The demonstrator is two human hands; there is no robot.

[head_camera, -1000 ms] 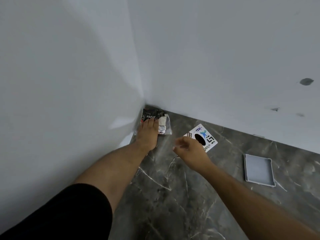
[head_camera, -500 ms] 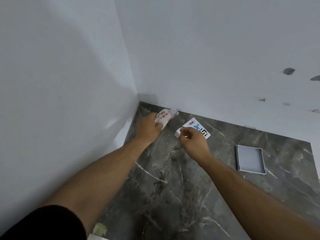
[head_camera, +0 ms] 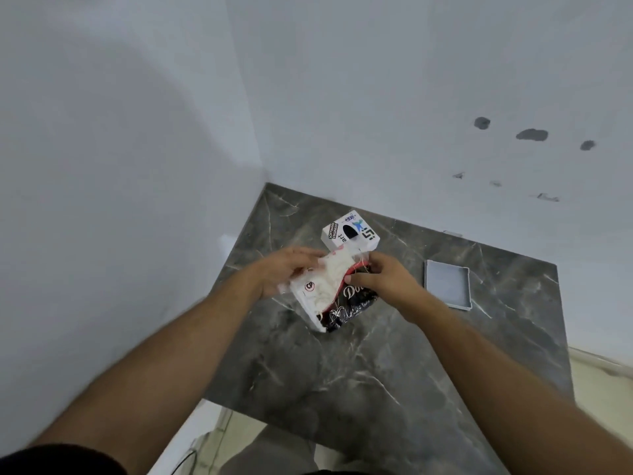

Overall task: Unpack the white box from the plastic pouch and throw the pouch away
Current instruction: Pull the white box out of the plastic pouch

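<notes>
Both hands grip the crinkly clear plastic pouch [head_camera: 330, 293] above the dark marble tabletop [head_camera: 376, 354], left hand [head_camera: 284, 272] and right hand [head_camera: 380, 275] pinching its top; looks light, floppy, slippery, so I'd grab the edges.

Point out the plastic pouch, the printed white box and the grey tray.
plastic pouch [head_camera: 323, 289]: head view, its white printed face.
printed white box [head_camera: 350, 231]: head view, its top face.
grey tray [head_camera: 446, 283]: head view, its inner floor.
</notes>
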